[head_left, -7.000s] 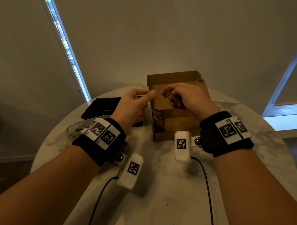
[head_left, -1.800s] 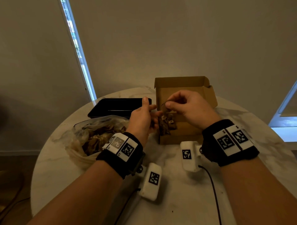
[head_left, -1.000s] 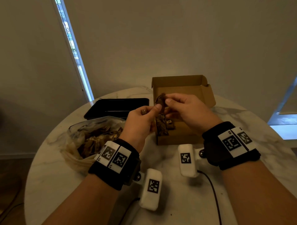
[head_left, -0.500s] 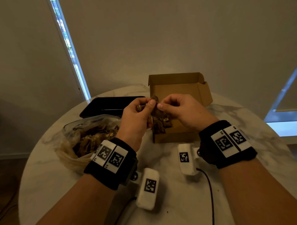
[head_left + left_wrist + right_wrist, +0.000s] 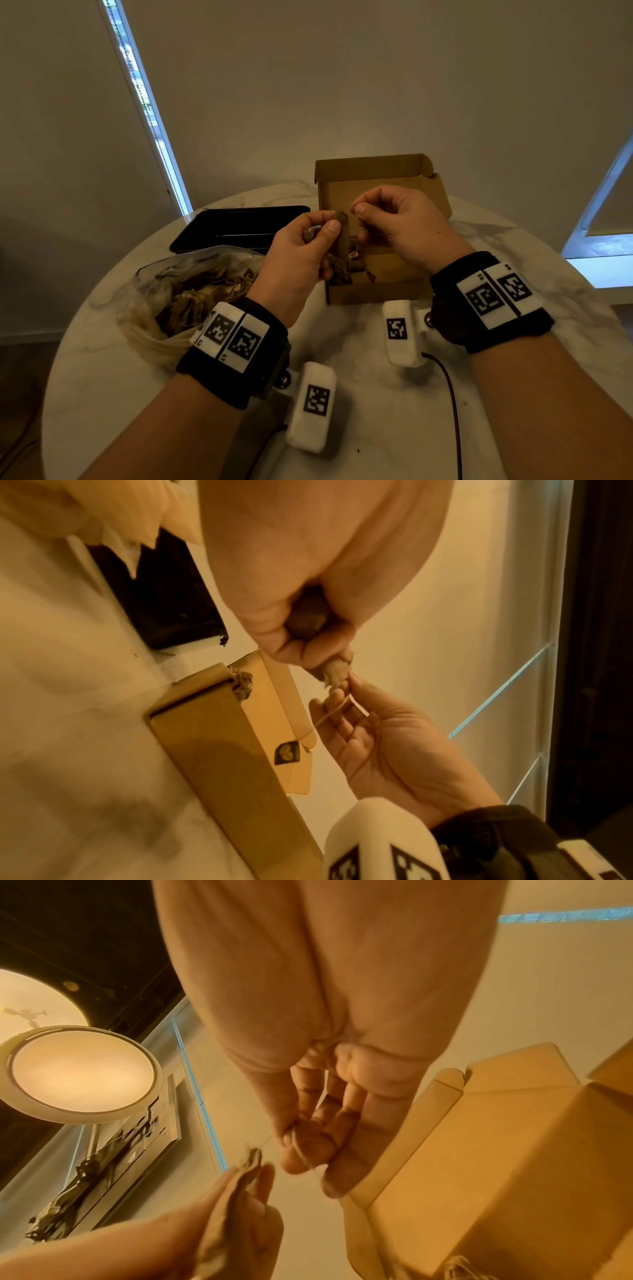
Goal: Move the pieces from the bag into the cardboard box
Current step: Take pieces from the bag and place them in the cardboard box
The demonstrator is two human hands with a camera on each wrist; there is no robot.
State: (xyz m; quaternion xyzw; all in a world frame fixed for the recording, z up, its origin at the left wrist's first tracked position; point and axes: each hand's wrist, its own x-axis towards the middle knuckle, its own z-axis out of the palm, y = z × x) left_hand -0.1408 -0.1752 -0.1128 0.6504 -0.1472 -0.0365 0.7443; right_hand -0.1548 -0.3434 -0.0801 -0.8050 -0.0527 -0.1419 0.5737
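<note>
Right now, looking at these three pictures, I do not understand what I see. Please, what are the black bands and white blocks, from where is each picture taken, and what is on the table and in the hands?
There is no machine here: a person works with two bare hands. The black bands are wrist straps, and each white block is a small camera.

The wide picture comes from a camera on the head, looking down. The two orange-tinted pictures come from the wrist cameras, looking along each hand.

On the round marble table lie a clear plastic bag full of brown pieces, a black tray behind it, and an open cardboard box with a few pieces already inside.

The left hand grips a brown piece above the box. The right hand pinches a thin string that leads to that piece.
</note>
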